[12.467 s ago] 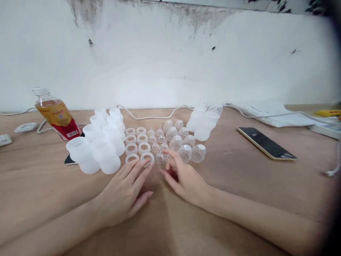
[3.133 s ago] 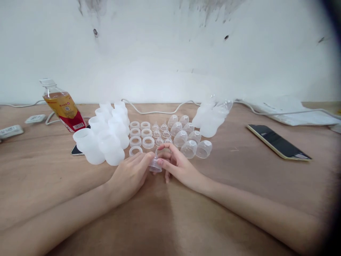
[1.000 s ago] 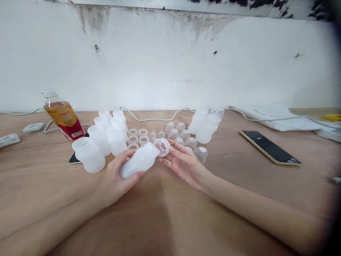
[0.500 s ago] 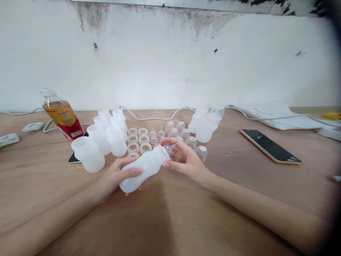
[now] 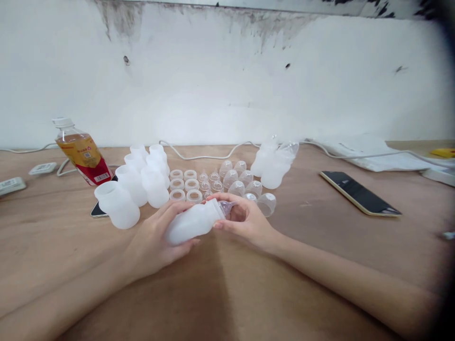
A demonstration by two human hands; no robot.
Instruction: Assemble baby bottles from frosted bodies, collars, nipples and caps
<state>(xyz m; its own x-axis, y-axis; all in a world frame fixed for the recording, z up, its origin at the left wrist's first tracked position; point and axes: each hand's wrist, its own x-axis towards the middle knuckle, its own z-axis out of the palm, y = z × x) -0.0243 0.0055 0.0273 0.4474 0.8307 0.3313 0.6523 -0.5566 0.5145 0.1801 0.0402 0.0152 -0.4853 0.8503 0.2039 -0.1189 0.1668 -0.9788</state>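
Note:
A white baby bottle (image 5: 192,223) lies tilted between my hands, its neck pointing right. My left hand (image 5: 158,237) is wrapped round the bottle's body. At the neck, the fingers and thumb of my right hand (image 5: 245,220) close round the white collar ring (image 5: 215,210), from which a clear nipple (image 5: 226,207) sticks out. Just behind are rows of collar rings (image 5: 191,184), small clear nipples (image 5: 204,186) and clear dome caps (image 5: 246,178). Several open white bottles (image 5: 119,206) stand to the left. Capped bottles (image 5: 272,175) stand at the back right.
A drink bottle (image 5: 85,156) with a red and yellow label leans at the left. A phone (image 5: 359,193) lies on the wooden table (image 5: 302,284) at the right. A white cable (image 5: 209,157) runs along the wall, near a white plastic bag (image 5: 366,158).
My left hand has turned round the bottle's body, thumb now lower. The bottle lies more level, and my right hand has dropped slightly at its collar.

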